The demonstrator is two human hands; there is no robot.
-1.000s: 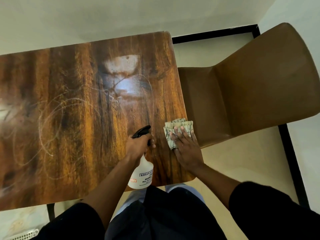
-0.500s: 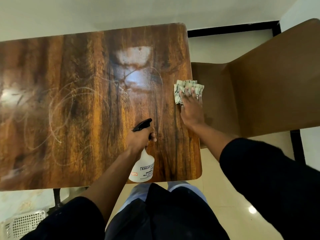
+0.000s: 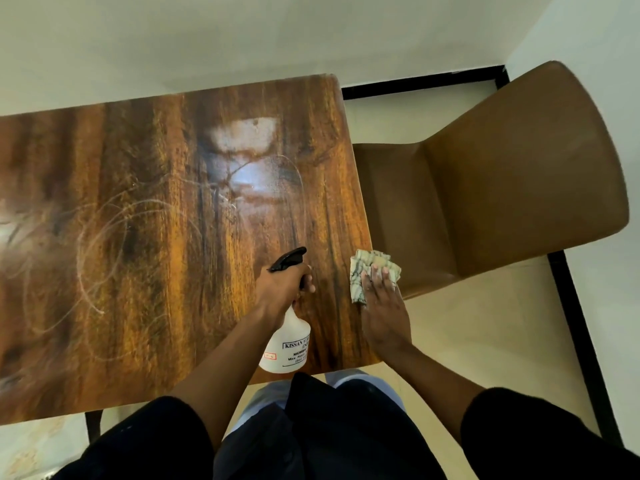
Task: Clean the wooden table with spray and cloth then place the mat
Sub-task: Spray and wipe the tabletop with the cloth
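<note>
Wipe stroke back at table's (image 3: 145, 237) near right edge.
Right hand (image 3: 382, 311) flat on cloth (image 3: 358, 271), pulled from 1 o'clock to 4 o'clock; left hand (image 3: 282, 289) clamped on spray bottle (image 3: 287, 344). Streaks remain; mat unseen.

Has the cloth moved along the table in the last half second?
Yes. The cloth under the right hand slid back along the table's right edge toward the person, ending level with the spray bottle.

The white spray bottle (image 3: 285, 344), low in the middle of the frame, bears a boxed black label that reads "KISSAN" on top, then "MUMBA" and "Max", each line cut off, while a small red-edged sticker beside it stays illegible.
</note>
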